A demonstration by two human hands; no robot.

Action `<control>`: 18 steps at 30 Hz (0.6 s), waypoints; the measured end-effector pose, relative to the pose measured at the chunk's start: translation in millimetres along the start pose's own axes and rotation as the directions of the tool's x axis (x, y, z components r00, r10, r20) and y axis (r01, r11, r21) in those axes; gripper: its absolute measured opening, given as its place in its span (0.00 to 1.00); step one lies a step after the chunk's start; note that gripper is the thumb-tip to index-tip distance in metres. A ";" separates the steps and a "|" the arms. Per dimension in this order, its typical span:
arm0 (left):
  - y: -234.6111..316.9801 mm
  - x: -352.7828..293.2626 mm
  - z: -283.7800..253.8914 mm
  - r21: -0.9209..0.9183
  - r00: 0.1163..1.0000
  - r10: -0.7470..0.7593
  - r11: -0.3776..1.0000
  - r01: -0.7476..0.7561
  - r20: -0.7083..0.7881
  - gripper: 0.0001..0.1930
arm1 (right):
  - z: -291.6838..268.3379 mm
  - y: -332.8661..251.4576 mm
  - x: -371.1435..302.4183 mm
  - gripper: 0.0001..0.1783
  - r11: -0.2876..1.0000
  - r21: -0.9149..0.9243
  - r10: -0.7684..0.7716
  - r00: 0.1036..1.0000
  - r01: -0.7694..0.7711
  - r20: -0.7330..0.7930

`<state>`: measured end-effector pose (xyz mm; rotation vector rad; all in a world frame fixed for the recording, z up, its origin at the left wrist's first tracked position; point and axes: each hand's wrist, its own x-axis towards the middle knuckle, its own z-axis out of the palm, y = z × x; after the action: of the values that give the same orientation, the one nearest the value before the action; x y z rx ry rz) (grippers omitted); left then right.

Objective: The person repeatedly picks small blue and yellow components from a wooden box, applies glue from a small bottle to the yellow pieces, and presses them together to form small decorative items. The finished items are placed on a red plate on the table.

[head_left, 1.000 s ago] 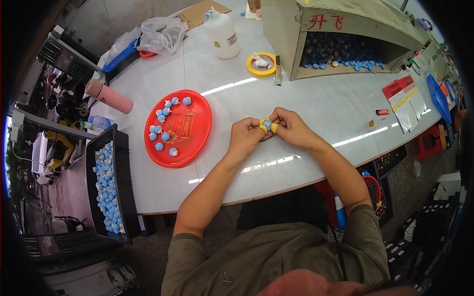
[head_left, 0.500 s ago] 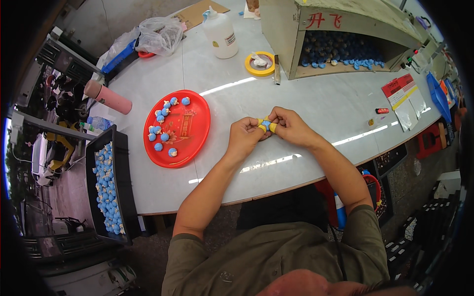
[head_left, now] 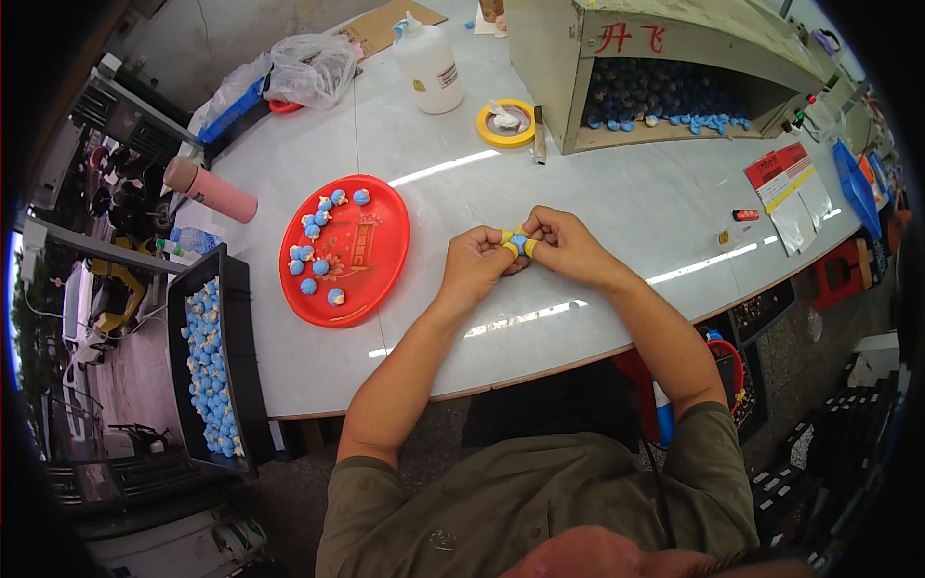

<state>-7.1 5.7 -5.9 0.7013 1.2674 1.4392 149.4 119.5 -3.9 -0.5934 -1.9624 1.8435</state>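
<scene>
Between my two hands, over the middle of the table, is a small blue piece, partly covered by fingers. My left hand pinches it from the left, and my right hand grips it from the right. Yellow coverings wrap the tips of the thumbs and forefingers on both hands. To the left lies a round red tray bearing several small blue-and-cream figures. Exactly what shape the held piece has cannot be made out.
A black bin full of similar figures stands at the table's left edge. Beyond are a pink bottle, a white jug, yellow tape and an open-fronted box of blue pieces. Red-and-white packets lie at right.
Almost nothing differs. Both hands keep their hold on the small blue piece, with only a very slight shift of the fingers.
</scene>
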 end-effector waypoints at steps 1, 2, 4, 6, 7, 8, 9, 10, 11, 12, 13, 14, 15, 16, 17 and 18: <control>0.6 -0.3 -0.4 0.001 1.000 -0.003 1.000 0.003 0.002 0.08 | 0.0 -0.5 -0.1 0.07 1.000 0.002 0.000 1.000 0.000 0.001; 0.5 -0.4 -0.5 0.004 1.000 -0.002 1.000 0.002 0.006 0.08 | -0.2 -0.4 -0.1 0.07 1.000 0.004 0.003 1.000 -0.003 0.001; 0.2 -0.4 -1.0 0.010 1.000 0.002 1.000 -0.002 0.014 0.08 | -0.1 0.2 0.2 0.07 1.000 0.008 0.009 1.000 -0.009 0.001; 1.5 -0.6 -0.6 0.021 1.000 -0.005 1.000 0.005 0.016 0.07 | -0.7 3.4 0.6 0.06 1.000 0.002 -0.008 1.000 0.008 -0.001; 2.1 -0.5 -0.5 0.026 1.000 -0.008 1.000 0.008 0.016 0.07 | -0.9 4.3 0.7 0.06 1.000 0.000 -0.017 1.000 0.017 -0.001; 2.0 -0.5 -0.9 0.023 1.000 -0.011 1.000 0.010 0.021 0.07 | -0.6 3.2 0.7 0.07 1.000 -0.003 -0.013 1.000 0.013 -0.001; 2.0 -0.3 -1.4 0.021 1.000 -0.013 1.000 0.013 0.026 0.07 | -0.2 0.9 0.3 0.07 1.000 -0.006 -0.009 1.000 0.009 0.000; 1.9 -0.3 -1.9 0.019 0.999 -0.016 1.000 0.015 0.031 0.07 | 0.1 -0.7 0.2 0.07 1.000 -0.009 -0.005 1.000 0.005 0.000; 2.8 -0.5 -1.6 0.021 0.999 -0.019 1.000 0.018 0.033 0.08 | -0.1 -1.3 0.1 0.07 1.000 -0.011 0.004 1.000 -0.004 -0.001; 4.4 -0.9 -1.0 0.023 0.999 -0.022 1.000 0.021 0.035 0.08 | -0.5 -1.7 0.1 0.07 1.000 -0.014 0.013 1.000 -0.013 -0.003; 5.3 -1.2 -0.8 0.025 0.999 -0.025 0.999 0.024 0.037 0.08 | -0.7 -2.3 0.1 0.07 1.000 -0.016 0.022 1.000 -0.022 -0.004; 4.5 -1.3 -1.4 0.020 0.999 -0.023 1.000 0.022 0.033 0.08 | -0.2 -5.7 -0.2 0.07 0.999 -0.018 0.041 0.999 -0.041 -0.001; 2.9 -1.3 -2.1 0.014 0.999 -0.020 1.000 0.020 0.030 0.09 | 0.4 -11.1 -1.0 0.08 0.998 -0.021 0.059 0.998 -0.059 0.002; 2.1 -1.4 -2.9 0.008 1.000 -0.018 1.000 0.018 0.026 0.09 | 1.0 -13.9 -1.2 0.08 0.997 -0.023 0.077 0.997 -0.077 0.005; 3.2 -1.5 -2.3 0.016 0.999 -0.029 0.999 0.028 0.020 0.10 | 0.6 -13.7 -1.3 0.08 0.997 -0.025 0.080 0.997 -0.080 0.004; 5.1 -1.8 -1.5 0.023 0.999 -0.039 0.999 0.039 0.014 0.10 | 0.0 -13.3 -1.4 0.08 0.996 -0.027 0.082 0.997 -0.082 0.003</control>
<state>-9.6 4.1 -1.2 0.6976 1.2809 1.3880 149.9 118.0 9.3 -0.6887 -1.9963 1.8706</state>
